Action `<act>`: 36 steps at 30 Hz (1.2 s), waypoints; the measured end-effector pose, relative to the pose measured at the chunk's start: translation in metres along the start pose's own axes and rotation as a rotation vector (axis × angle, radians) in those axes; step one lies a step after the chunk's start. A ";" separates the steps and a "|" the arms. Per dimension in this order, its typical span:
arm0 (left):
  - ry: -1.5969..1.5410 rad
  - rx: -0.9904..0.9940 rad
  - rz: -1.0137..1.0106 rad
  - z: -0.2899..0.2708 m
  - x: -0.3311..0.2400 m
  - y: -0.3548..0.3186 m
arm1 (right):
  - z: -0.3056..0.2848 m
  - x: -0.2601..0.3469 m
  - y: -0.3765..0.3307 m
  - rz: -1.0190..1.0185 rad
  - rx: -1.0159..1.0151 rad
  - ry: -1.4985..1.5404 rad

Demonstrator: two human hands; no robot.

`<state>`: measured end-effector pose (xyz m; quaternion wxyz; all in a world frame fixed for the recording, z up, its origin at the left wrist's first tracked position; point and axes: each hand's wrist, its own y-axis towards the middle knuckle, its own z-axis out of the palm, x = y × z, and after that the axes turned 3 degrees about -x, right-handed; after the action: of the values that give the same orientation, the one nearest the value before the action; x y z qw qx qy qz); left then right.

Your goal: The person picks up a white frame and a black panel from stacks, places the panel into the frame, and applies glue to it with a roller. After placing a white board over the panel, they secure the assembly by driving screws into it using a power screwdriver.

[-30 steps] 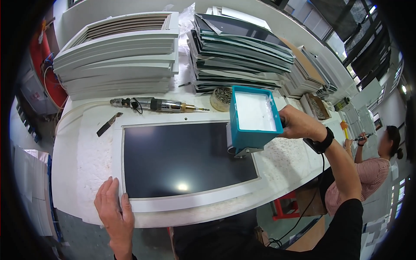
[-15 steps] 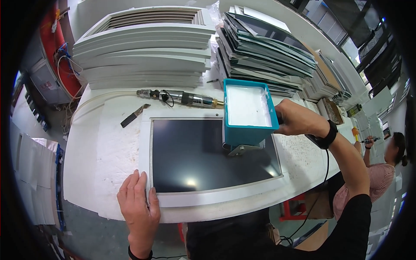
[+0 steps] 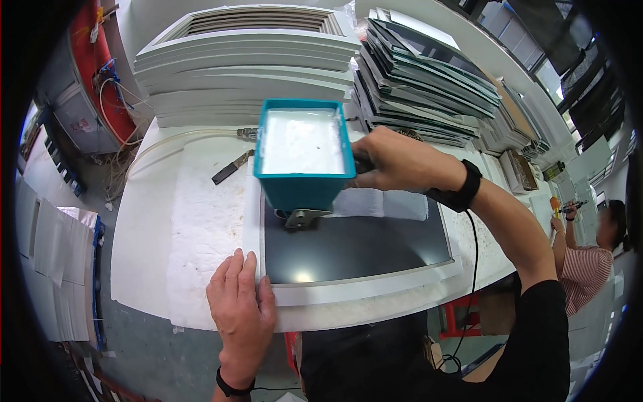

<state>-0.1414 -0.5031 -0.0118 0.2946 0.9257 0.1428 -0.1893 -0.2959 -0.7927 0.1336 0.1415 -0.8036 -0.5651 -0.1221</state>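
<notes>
My right hand (image 3: 395, 161) is closed around the dark handle of a teal box-shaped applicator (image 3: 299, 191), held tilted over a dark glass panel (image 3: 355, 251). White material fills the box's open top, and a metal bracket shows at its lower front. A translucent whitish strip (image 3: 382, 203) lies on the panel's upper part, to the right of the box. Around the glass runs a white frame (image 3: 375, 285), flat on the table. My left hand (image 3: 242, 301) rests with fingers stretched at the frame's lower left corner. The box hides the panel's upper left.
Stacked white frames (image 3: 241, 84) stand at the back, beside piled glass panels (image 3: 429, 87). A utility knife (image 3: 232, 167) lies left of the box. The hose fitting (image 3: 247, 133) of an air tool shows behind it. A black cord (image 3: 474, 254) hangs by my right forearm. Another person (image 3: 589, 268) works at right.
My right hand has moved the applicator left across the panel, and a whitish strip now shows on the glass. The box now covers most of the air tool. My left hand stays by the frame corner.
</notes>
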 end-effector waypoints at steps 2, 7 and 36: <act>0.007 -0.004 0.007 0.001 0.002 -0.002 | 0.011 -0.001 0.014 -0.044 -0.050 0.080; 0.015 -0.004 -0.014 -0.001 -0.001 -0.006 | -0.001 0.012 0.017 -0.009 -0.076 0.085; -0.001 -0.056 -0.030 0.008 -0.008 -0.007 | -0.034 -0.055 -0.235 0.352 0.100 -0.032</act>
<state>-0.1533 -0.5035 -0.0180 0.3176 0.9148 0.1620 -0.1901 -0.5370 -0.7778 0.1667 0.1915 -0.8838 -0.4235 -0.0541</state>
